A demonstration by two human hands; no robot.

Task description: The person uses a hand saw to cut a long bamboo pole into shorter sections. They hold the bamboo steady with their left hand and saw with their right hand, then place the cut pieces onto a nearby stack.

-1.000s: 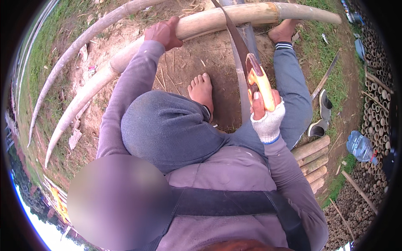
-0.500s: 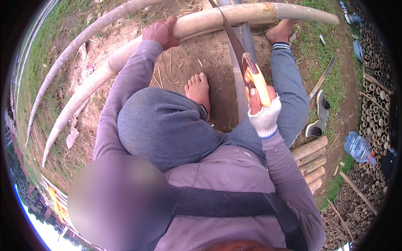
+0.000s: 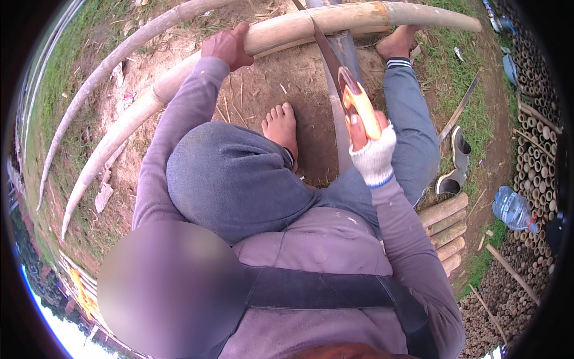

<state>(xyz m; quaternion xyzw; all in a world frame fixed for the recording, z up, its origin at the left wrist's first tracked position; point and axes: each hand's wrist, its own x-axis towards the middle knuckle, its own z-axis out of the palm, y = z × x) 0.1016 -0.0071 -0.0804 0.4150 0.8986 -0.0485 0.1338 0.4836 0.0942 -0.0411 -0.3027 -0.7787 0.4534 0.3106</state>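
A thick bamboo pole (image 3: 287, 31) curves across the top of the view. My bare left hand (image 3: 228, 48) is closed around it, left of the middle. In a white knitted fingerless glove, my right hand (image 3: 372, 142) grips the orange-yellow handle of a handsaw (image 3: 327, 52). The saw's dark blade reaches away from me and lies against the pole, right of my left hand; its tip is cut off by the upper edge. Beneath the pole, near the blade, a grey pole-like support (image 3: 343, 54) runs toward me. My right bare foot (image 3: 399, 43) is beside the pole.
Another thin bamboo pole (image 3: 107, 66) lies at the left. On the right are a long blade (image 3: 461, 107), sandals (image 3: 457, 158), short cut bamboo pieces (image 3: 445, 227), a clear plastic bottle (image 3: 513, 208) and a large stack of bamboo ends (image 3: 534, 149). My left foot (image 3: 280, 127) rests on the dirt.
My right hand has drawn the saw slightly toward me and a little left, its blade still against the pole. My left hand keeps its grip on the pole.
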